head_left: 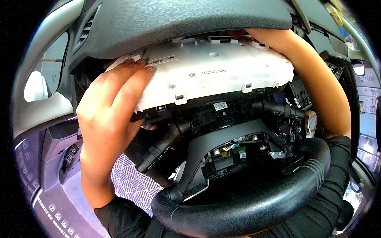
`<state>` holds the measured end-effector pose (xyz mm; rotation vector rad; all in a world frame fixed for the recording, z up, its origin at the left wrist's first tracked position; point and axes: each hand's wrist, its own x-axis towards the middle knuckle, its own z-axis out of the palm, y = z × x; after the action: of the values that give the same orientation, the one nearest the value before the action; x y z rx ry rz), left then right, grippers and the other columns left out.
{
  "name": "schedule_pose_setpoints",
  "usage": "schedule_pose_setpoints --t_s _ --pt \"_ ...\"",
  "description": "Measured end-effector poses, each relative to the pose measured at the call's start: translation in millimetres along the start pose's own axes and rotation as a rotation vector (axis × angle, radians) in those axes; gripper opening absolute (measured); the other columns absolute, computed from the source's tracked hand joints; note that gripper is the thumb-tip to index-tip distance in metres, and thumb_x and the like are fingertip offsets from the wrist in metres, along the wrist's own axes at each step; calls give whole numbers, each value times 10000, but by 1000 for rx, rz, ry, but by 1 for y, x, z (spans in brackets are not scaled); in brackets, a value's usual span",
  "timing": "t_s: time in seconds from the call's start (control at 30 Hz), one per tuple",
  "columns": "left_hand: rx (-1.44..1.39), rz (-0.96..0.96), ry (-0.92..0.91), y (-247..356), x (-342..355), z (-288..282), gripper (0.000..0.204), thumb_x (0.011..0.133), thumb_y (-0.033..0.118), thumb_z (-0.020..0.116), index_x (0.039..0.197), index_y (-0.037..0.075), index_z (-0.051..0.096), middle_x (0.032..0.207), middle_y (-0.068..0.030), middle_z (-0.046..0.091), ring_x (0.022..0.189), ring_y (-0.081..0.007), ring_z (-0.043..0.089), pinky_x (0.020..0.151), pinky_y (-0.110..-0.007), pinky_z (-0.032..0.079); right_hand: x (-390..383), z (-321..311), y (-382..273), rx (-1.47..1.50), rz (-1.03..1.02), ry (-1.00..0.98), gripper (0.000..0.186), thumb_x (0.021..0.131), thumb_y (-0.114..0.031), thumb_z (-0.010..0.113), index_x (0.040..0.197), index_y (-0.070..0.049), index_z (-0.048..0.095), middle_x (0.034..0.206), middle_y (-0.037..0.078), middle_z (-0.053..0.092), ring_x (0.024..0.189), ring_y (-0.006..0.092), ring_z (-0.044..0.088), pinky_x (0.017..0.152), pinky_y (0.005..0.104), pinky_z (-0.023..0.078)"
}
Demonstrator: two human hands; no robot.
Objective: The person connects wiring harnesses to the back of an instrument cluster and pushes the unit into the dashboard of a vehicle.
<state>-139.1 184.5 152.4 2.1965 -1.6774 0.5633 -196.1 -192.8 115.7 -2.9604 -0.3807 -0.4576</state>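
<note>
A white plastic instrument cluster point(214, 65) sits tilted under the dashboard hood, its back with clips and small labels turned up toward me. My left hand point(113, 93) grips its left end, fingers lying over the white back and thumb down below the lower edge. From the right, my right hand point(272, 39) reaches over the cluster's far right edge. Its fingers go out of sight between the cluster and the hood, so their grip is hidden.
Below the cluster is the steering wheel point(246, 212), its centre uncovered with wires and connectors showing. Stalks stick out at the left point(154, 154) and right point(283, 110) of the column. The padded dashboard hood point(182, 22) overhangs the cluster. Exposed dash parts point(299, 93) lie beside my right forearm.
</note>
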Motion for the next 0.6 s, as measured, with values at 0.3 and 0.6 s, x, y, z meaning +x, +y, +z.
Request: schedule_pose_setpoints --t_s 0.3,0.6 --pt "-1 11 -5 0 -1 -1 575 593 1 759 1162 59 696 1131 -130 715 1015 -344 706 861 -422 570 0 -11 -10 121 -2 -93 281 922 -250 739 1138 -71 759 1116 141 741 1025 310 688 911 407 541" --pt "-49 -60 -67 -1 -4 -3 710 552 -80 786 1240 40 658 1230 -174 706 1126 -389 682 946 -453 552 1 -20 -12 186 28 -160 290 921 -266 755 1142 -79 762 1108 132 747 1015 293 697 902 394 550"
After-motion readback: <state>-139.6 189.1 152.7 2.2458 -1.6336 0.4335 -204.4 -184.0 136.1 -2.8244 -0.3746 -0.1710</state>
